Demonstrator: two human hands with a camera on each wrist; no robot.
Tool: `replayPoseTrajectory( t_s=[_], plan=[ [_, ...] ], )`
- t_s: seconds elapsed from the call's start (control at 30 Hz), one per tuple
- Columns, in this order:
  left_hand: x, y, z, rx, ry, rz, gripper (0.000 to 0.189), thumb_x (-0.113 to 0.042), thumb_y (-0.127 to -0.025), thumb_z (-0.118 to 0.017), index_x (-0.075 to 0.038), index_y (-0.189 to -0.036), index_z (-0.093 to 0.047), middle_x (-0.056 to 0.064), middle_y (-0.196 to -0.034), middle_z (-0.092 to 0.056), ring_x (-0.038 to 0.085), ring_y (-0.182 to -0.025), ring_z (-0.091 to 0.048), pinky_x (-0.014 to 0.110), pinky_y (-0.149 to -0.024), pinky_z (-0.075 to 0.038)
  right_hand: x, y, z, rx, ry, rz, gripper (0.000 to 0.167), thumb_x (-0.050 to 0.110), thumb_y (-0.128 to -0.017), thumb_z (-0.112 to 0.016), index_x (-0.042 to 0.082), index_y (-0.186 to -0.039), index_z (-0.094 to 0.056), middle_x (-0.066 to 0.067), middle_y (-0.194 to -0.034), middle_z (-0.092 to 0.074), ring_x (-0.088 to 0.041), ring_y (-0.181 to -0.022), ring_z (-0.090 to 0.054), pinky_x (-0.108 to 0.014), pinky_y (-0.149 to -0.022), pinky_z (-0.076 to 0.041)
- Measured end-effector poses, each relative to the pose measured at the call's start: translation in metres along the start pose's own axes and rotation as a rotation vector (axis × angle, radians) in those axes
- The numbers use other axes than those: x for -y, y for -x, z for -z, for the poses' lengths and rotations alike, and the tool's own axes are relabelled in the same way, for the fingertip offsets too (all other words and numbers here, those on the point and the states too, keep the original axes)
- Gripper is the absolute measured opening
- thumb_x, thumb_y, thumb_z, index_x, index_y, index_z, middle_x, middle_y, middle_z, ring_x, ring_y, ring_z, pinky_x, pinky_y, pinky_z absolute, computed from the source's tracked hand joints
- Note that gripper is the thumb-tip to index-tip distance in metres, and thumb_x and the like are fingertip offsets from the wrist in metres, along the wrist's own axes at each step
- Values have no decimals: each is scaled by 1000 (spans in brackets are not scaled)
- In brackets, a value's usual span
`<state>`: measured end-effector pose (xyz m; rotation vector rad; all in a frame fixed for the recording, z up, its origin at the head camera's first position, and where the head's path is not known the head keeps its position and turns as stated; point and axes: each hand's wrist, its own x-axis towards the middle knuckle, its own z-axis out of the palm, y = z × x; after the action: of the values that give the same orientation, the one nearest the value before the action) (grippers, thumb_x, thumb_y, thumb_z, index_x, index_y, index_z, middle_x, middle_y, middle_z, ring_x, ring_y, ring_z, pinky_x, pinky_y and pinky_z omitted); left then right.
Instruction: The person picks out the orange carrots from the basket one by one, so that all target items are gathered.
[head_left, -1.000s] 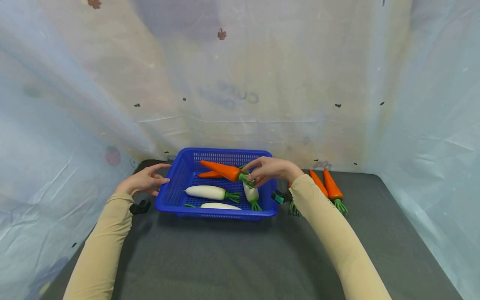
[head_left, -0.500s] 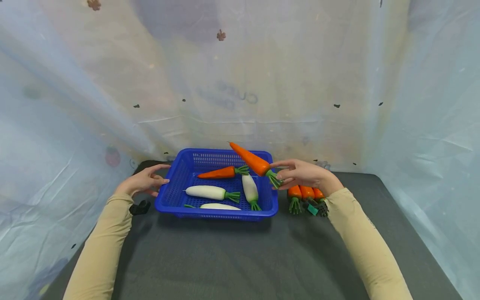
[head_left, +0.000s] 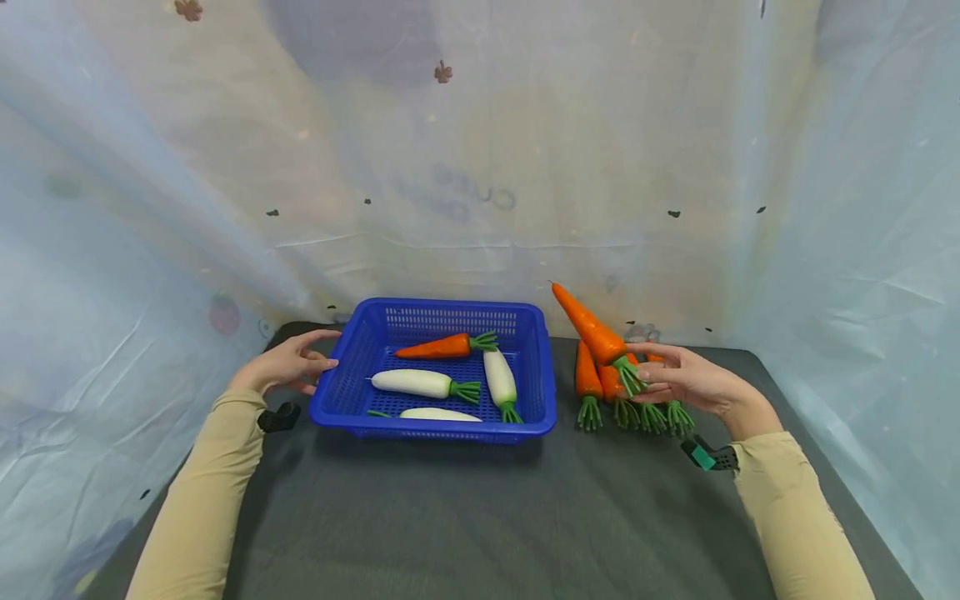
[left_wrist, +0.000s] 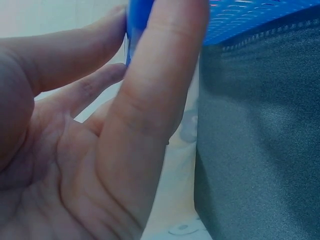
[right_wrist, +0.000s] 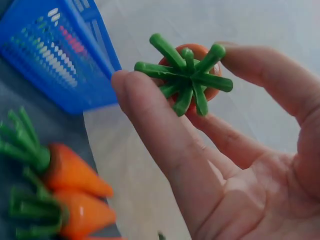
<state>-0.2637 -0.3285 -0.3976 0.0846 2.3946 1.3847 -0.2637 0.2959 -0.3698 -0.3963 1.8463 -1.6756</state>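
My right hand [head_left: 697, 385] pinches a carrot [head_left: 588, 323] near its green top, tip pointing up and left, over the carrots at the right of the table. In the right wrist view the green stalks [right_wrist: 192, 77] face the camera between thumb and fingers. My left hand [head_left: 281, 364] grips the left rim of a blue plastic basket [head_left: 547, 375]; the left wrist view shows the blue rim [left_wrist: 138, 20] between its fingers. Inside the basket lie one carrot [head_left: 433, 347] and white radishes, one lengthwise [head_left: 411, 383], one on the right [head_left: 500, 379], one partly hidden by the front wall [head_left: 438, 413].
Several carrots [head_left: 588, 375] lie side by side right of the basket, green tops toward me, partly behind the right hand. A dark cloth [head_left: 465, 517] covers the table. Pale plastic sheeting [head_left: 480, 167] hangs close behind and at both sides.
My right hand has lifted the carrot out of the basket and carried it right, over the carrots on the table. The left hand and basket have stayed in place.
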Motion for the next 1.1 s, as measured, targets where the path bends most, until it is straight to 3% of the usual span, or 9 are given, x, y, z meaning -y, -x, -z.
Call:
replayPoseTrajectory(
  t_s=[0.13, 0.37, 0.6, 0.87, 1.1],
  plan=[
    [0, -1, 0, 1, 3, 0, 72, -21, -97, -59, -10, -153, -15, 26, -115, -59, 37, -96, -63, 44, -72, -56, -12, 21, 15, 4, -8, 27, 59, 5, -101, -46, 4, -152, -17, -17, -143, -39, -42, -120, -49, -53, -98, -40],
    [-1, -2, 0, -7, -1, 8, 72, -20, -97, -59, -9, -153, -16, 25, -113, -61, 34, -92, -64, 44, -72, -56, -30, 54, 33, -27, -18, 51, 54, 6, -102, -43, 10, -151, -21, 5, -131, -50, -35, -116, -56, -45, -96, -45],
    [-1, -1, 0, -1, 0, 6, 72, -20, -97, -59, -8, -153, -15, 25, -113, -61, 32, -91, -65, 44, -72, -56, -45, 77, 48, 1, -140, 99, 44, 0, -102, -37, 29, -134, -47, -4, -126, -58, -29, -111, -60, -41, -94, -47],
    [0, -1, 0, 2, 9, -4, 72, -19, -97, -59, -8, -153, -15, 23, -110, -62, 32, -90, -65, 44, -72, -56, -57, 90, 58, 35, -275, 107, 49, -4, -103, -32, 29, -133, -51, -13, -123, -59, -34, -114, -57, -42, -95, -45],
    [-1, 0, 0, -1, 7, -4, 73, -20, -97, -59, -8, -153, -15, 24, -112, -61, 33, -91, -65, 44, -72, -56, -64, 97, 65, 71, -366, 112, 52, -5, -103, -28, 28, -133, -53, -14, -123, -60, -34, -115, -56, -42, -95, -44]
  ],
)
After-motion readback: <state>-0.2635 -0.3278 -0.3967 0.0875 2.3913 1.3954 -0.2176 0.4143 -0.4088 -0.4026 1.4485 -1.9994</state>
